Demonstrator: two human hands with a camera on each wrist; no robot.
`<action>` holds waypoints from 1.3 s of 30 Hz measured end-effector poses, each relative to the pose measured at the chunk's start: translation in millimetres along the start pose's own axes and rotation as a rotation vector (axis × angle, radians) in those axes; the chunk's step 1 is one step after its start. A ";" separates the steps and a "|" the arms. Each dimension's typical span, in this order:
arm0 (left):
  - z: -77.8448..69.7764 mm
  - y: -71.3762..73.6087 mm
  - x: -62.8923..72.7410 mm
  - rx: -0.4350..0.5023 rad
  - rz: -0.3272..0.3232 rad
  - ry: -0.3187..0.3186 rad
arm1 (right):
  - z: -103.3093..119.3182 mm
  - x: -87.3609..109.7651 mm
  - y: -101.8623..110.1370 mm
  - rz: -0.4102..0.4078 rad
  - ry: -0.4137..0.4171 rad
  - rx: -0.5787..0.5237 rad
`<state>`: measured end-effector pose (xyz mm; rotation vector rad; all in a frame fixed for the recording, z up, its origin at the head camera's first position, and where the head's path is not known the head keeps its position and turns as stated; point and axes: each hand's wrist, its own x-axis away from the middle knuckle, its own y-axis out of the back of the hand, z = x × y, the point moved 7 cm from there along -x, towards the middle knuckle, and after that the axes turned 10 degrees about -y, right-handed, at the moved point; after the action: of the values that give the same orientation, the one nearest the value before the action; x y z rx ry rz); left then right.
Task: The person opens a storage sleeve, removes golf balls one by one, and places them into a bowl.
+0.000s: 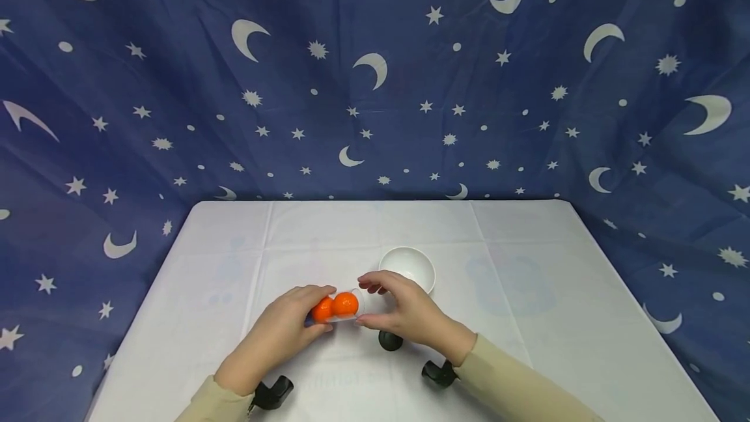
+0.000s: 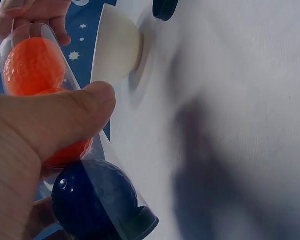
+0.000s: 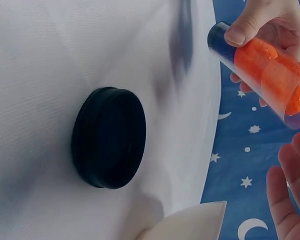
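My left hand [image 1: 287,321] grips a clear plastic tube [image 3: 270,95] lying nearly level above the table. Two orange balls [image 2: 35,65] and a dark blue ball [image 2: 95,200] sit in a row inside it. A dark cap closes the end nearest my left palm; the other end, towards my right hand, shows no cap. Beside that end is my right hand [image 1: 404,308], fingers spread and gently bent, holding nothing; a gap shows between fingers and tube in the right wrist view. Below the right hand, a round dark green lid [image 3: 110,137] rests on the table, hollow side visible.
A white bowl [image 1: 418,269] stands on the table just beyond my right hand. The table [image 1: 527,266] has a creased white cloth. Behind it hangs a blue curtain [image 1: 410,70] with moons and stars. Black wrist devices [image 1: 272,393] are at both forearms.
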<state>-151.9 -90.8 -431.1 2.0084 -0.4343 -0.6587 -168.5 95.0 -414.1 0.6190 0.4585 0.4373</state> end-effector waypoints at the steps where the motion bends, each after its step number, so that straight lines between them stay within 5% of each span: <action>1: -1.2 -0.6 -0.1 0.000 -0.001 -0.003 | 0.7 -0.2 -0.8 0.009 -0.002 -0.002; 28: -3.1 0.3 0.2 -0.030 -0.027 -0.023 | -5.0 3.4 -9.1 0.035 -0.043 0.030; 39: -12.9 10.5 0.3 -0.136 -0.122 -0.142 | -12.1 5.0 -12.6 0.049 -0.107 -0.008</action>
<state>-144.2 -87.3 -416.7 1.8770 -0.3425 -0.8869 -167.6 93.8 -432.3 0.6435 0.3402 0.4498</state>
